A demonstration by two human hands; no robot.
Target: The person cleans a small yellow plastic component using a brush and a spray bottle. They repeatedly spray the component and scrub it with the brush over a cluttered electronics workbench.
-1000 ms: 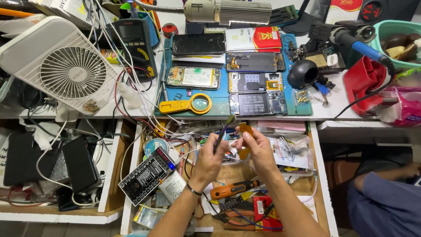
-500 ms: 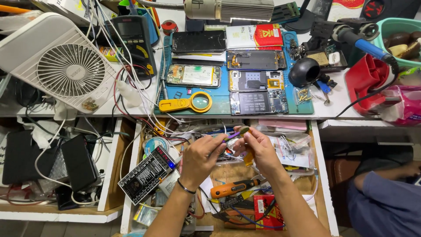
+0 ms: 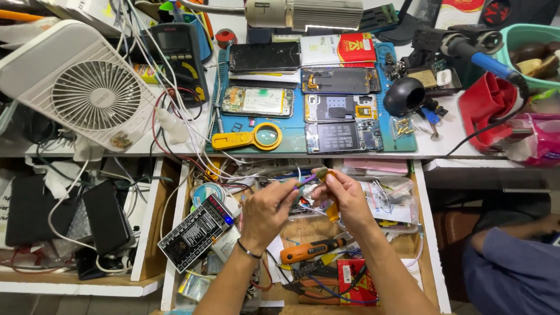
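Head view: left hand (image 3: 269, 205) pinching thin purple-tipped tool (image 3: 307, 178) — right hand (image 3: 345, 196) closed on small amber strip (image 3: 332, 209); both over open drawer (image 3: 421, 233), orange screwdriver (image 3: 309, 249) below, worktop (image 3: 449, 146) beyond.

Over the last second the left hand (image 3: 269, 211) and right hand (image 3: 344, 195) have closed together above the open drawer (image 3: 429, 245); their fingertips now meet. The thin tool (image 3: 307, 179), earlier raised and angled up toward the desk edge, now lies lower between both grips. The amber strip (image 3: 332, 211) has dropped from upright above the right hand to hanging beneath it.
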